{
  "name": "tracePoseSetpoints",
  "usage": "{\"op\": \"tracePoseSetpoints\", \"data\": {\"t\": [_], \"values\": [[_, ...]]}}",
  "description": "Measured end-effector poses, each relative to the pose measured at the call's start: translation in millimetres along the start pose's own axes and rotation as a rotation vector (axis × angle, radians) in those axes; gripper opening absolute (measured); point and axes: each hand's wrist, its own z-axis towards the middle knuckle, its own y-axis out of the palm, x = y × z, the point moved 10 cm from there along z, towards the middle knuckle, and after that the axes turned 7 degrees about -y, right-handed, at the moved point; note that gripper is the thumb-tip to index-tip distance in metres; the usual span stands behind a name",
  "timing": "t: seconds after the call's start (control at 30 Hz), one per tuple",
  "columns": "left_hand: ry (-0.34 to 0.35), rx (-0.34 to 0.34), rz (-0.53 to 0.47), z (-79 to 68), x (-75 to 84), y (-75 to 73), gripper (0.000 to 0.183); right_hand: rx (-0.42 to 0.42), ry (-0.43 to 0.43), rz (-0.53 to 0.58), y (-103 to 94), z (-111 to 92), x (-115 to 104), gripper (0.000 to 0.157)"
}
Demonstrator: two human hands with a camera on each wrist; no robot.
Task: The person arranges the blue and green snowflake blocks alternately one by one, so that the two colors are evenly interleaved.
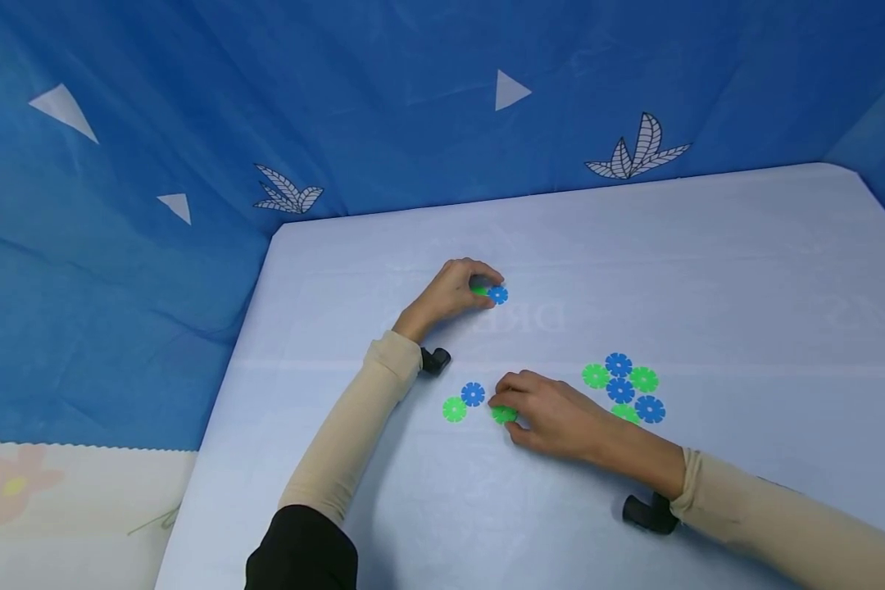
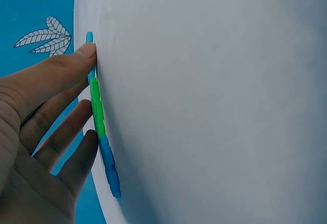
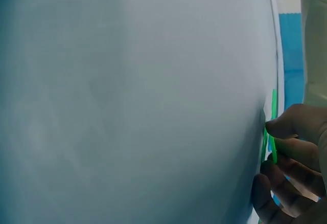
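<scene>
Thin plastic snowflake discs with notched rims lie on the white table in blue and green. Further out, my left hand (image 1: 453, 288) holds discs between thumb and fingers; side on in the left wrist view, a blue disc (image 2: 90, 38), a green disc (image 2: 97, 106) and another blue disc (image 2: 110, 168) run in one line, edge to edge. The thumb lies on the upper blue one. Nearer, my right hand (image 1: 553, 415) pinches a green disc (image 1: 504, 415) close over the table, its fingers covering part of it. Just left of it lie a green disc (image 1: 454, 410) and a blue disc (image 1: 473, 394).
A cluster of several blue and green discs (image 1: 619, 390) lies right of my right hand, partly hidden behind it. Black wrist devices (image 1: 651, 514) sit at both cuffs. A blue cloth (image 1: 413, 106) with white prints hangs behind the table (image 1: 745, 270).
</scene>
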Motion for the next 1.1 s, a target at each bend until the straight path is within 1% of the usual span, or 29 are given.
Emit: {"op": "tracePoseSetpoints", "data": {"t": [0.13, 0.2, 0.3, 0.5, 0.8, 1.1], "values": [[-0.002, 0.000, 0.000, 1.0, -2.2, 1.0, 0.034, -0.030, 0.009, -0.002, 0.7, 0, 0, 0.030], [-0.003, 0.000, -0.001, 1.3, -3.3, 1.4, 0.034, -0.031, 0.009, -0.002, 0.2, -1, 0, 0.030], [-0.004, 0.002, 0.001, 1.1, -3.5, 1.3, 0.034, -0.020, 0.025, 0.006, -1.2, -1, 3, 0.029], [-0.004, 0.001, -0.002, 0.9, -2.5, 1.4, 0.033, 0.018, 0.101, 0.020, -6.7, -2, 17, 0.031], [-0.006, 0.000, 0.007, 1.6, -2.1, 1.3, 0.034, 0.033, 0.157, 0.129, -10.4, -1, 37, 0.030], [-0.001, -0.004, 0.007, 2.3, -2.5, 2.4, 0.034, 0.062, 0.187, 0.173, -16.6, 3, 51, 0.029]]}}
